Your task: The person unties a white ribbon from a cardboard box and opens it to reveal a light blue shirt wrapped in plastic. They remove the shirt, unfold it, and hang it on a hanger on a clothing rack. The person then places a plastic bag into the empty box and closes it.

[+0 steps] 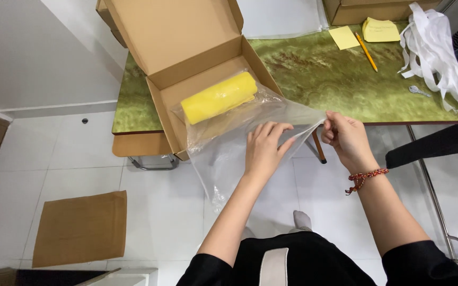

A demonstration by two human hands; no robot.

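Plastic is the thing in your hands: a clear plastic bag with a yellow roll lodged at its closed end; the roll lies inside the open cardboard box, which sits at the near edge of the green table, while the bag's loose open end trails out over the box's front wall and hangs toward you above the white floor; judged from how things lie, the roll is already bagged and already resting in the box, but the long empty part of the bag is not yet folded, sealed or tucked in, and the box lid stands upright and unclosed. Your left hand lies flat on top of the film, fingers spread and slightly curled, pressing it rather than clutching it; your right hand is closed in a pinch on the bag's edge, thumb against fingertips, pulling the film taut between the two hands; a red braided bracelet sits on that wrist. Farther out on the table lie yellow sticky notes, a yellow pencil, a heap of white paper strips and a small silver key; a flat sheet of brown cardboard lies on the floor to your left.
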